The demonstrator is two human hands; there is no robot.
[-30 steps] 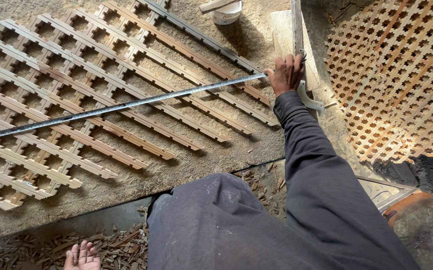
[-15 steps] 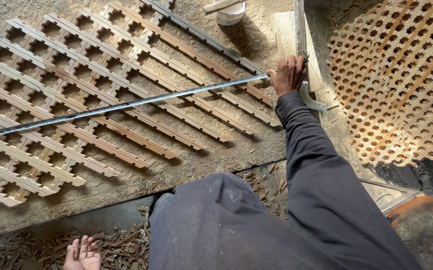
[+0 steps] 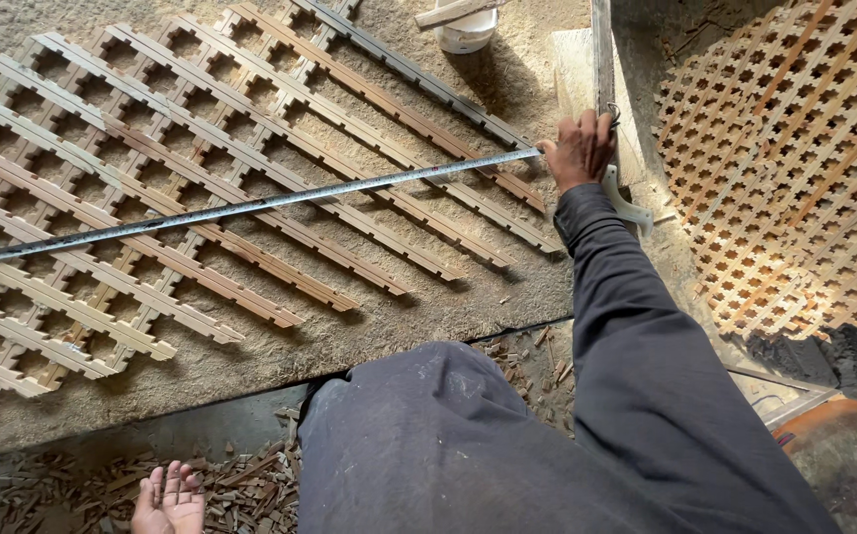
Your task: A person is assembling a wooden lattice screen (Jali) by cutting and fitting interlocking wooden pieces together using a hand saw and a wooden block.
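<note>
— Where is the metal rod (image 3: 250, 208)?
— Across the notched wooden slats (image 3: 201, 148), its long axis running left from my right hand (image 3: 579, 148).
— Your grip?
— Right fingers clenched on its right end. My left hand is out of sight.

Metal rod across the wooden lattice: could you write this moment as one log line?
right hand: grips end of metal rod | rod: laid slantwise over wooden lattice | left hand: not in view | below: bare foot on wood scraps
</note>
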